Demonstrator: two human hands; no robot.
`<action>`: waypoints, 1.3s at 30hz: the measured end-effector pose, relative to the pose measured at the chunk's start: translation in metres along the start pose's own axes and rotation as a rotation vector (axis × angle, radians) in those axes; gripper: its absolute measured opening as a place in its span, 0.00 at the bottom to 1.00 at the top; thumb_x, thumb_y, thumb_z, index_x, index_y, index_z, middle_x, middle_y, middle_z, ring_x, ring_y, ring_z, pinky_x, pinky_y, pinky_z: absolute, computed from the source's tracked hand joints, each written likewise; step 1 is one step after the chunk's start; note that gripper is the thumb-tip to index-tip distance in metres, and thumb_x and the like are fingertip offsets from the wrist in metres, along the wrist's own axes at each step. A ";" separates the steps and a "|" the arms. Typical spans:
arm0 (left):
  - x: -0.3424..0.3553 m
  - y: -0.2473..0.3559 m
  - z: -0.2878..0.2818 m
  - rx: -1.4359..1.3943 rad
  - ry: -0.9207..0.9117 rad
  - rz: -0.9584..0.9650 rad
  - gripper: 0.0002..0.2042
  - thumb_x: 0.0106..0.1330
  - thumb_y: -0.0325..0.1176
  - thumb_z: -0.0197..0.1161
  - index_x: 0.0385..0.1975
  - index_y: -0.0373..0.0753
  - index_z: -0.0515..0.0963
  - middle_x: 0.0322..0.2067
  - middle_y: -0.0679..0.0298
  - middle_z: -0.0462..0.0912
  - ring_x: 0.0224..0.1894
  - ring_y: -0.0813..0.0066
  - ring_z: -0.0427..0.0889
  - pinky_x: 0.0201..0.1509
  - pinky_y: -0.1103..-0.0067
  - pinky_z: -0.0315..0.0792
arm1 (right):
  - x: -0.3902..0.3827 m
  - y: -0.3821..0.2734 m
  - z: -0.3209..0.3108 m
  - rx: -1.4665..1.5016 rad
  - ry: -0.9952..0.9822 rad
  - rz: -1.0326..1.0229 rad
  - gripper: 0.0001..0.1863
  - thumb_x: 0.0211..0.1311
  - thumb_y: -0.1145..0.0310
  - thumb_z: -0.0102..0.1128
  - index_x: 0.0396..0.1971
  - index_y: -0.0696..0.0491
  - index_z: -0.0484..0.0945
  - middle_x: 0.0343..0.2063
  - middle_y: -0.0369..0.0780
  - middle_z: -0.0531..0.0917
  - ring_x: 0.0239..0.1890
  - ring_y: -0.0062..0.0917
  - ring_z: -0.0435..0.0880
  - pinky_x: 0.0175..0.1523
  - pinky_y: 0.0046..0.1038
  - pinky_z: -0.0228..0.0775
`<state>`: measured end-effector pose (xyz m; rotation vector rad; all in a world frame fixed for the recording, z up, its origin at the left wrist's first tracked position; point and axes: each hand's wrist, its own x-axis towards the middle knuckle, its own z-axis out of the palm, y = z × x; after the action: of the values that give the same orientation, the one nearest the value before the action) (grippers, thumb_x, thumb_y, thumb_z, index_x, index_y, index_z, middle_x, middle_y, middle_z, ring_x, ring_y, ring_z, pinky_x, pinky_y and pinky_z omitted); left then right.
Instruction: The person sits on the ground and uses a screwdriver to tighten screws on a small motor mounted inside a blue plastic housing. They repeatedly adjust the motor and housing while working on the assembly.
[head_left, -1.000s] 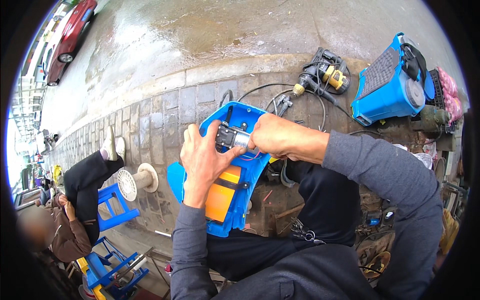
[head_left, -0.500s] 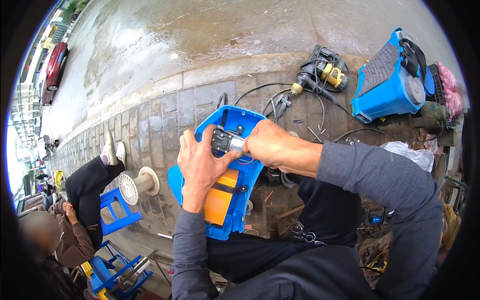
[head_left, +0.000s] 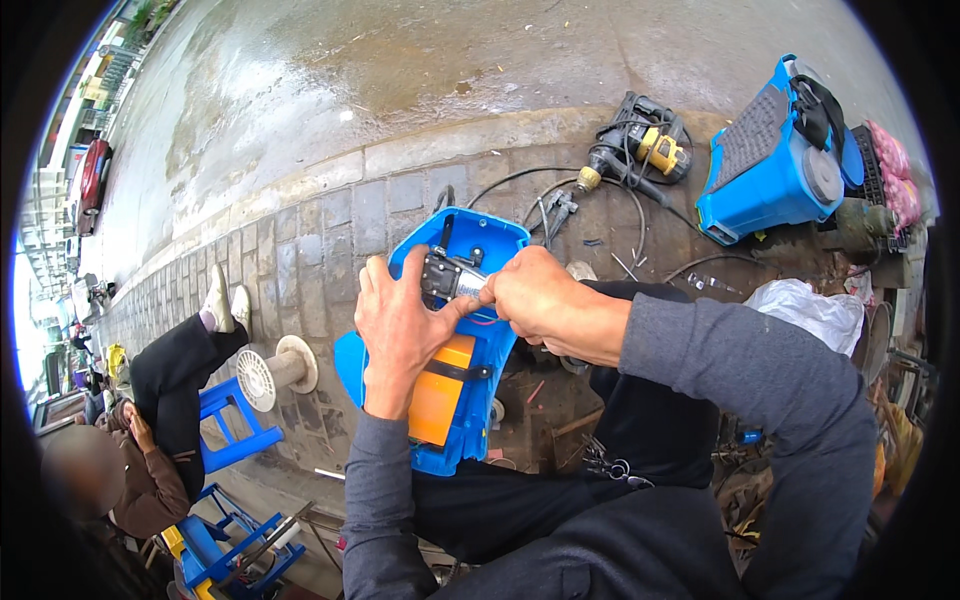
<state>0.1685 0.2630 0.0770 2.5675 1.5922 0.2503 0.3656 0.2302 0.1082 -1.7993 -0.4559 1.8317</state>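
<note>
A small electric pump [head_left: 441, 277], black at one end with a silver label on its body, sits in an open blue plastic housing [head_left: 503, 236] by my lap. My left hand [head_left: 398, 325] grips it from the left, thumb and forefinger around it. Closed against its silver end is my right hand [head_left: 548, 300], knuckles up; those fingertips are hidden. Below the pump, an orange battery block [head_left: 431, 412] lies in the housing under a black strap [head_left: 455, 371]. A pink wire shows beside the pump.
A yellow-and-black corded power tool [head_left: 645, 145] lies beyond my right hand, near a blue backpack tank [head_left: 775, 160]. At left are a white spool [head_left: 280, 373], a blue stool [head_left: 235, 425] and a seated person [head_left: 150, 440]. A clear plastic bag [head_left: 815, 312] lies right.
My right hand and forearm have shifted slightly, and a little more of the housing's inside shows near the pump. My left hand keeps its grip; the view has moved slightly.
</note>
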 end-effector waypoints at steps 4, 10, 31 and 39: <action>0.000 0.000 0.000 -0.006 0.008 0.004 0.42 0.49 0.63 0.84 0.61 0.43 0.83 0.43 0.52 0.75 0.48 0.48 0.79 0.45 0.57 0.80 | 0.000 0.005 0.001 0.083 0.003 0.015 0.11 0.64 0.73 0.66 0.30 0.68 0.82 0.22 0.47 0.82 0.17 0.33 0.77 0.21 0.40 0.60; 0.000 -0.001 0.001 -0.006 -0.003 -0.003 0.42 0.50 0.64 0.83 0.62 0.43 0.83 0.42 0.52 0.75 0.48 0.48 0.79 0.45 0.57 0.80 | -0.001 0.009 0.001 0.132 -0.025 0.037 0.12 0.67 0.73 0.63 0.24 0.62 0.77 0.16 0.43 0.76 0.11 0.29 0.69 0.16 0.39 0.51; -0.001 -0.001 0.000 0.010 -0.006 -0.001 0.42 0.52 0.65 0.82 0.62 0.43 0.83 0.43 0.51 0.75 0.48 0.48 0.79 0.44 0.57 0.81 | -0.010 0.013 0.004 0.343 -0.030 0.019 0.10 0.66 0.76 0.62 0.23 0.58 0.74 0.16 0.38 0.73 0.11 0.24 0.65 0.15 0.35 0.47; -0.003 -0.002 0.003 0.003 0.009 0.001 0.43 0.52 0.67 0.81 0.63 0.44 0.82 0.43 0.51 0.74 0.49 0.48 0.79 0.44 0.56 0.81 | -0.013 0.015 0.005 0.398 -0.060 0.033 0.13 0.66 0.76 0.61 0.20 0.56 0.73 0.16 0.37 0.72 0.11 0.22 0.64 0.16 0.33 0.47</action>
<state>0.1657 0.2613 0.0734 2.5731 1.5948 0.2600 0.3588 0.2117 0.1102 -1.4916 -0.0719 1.8470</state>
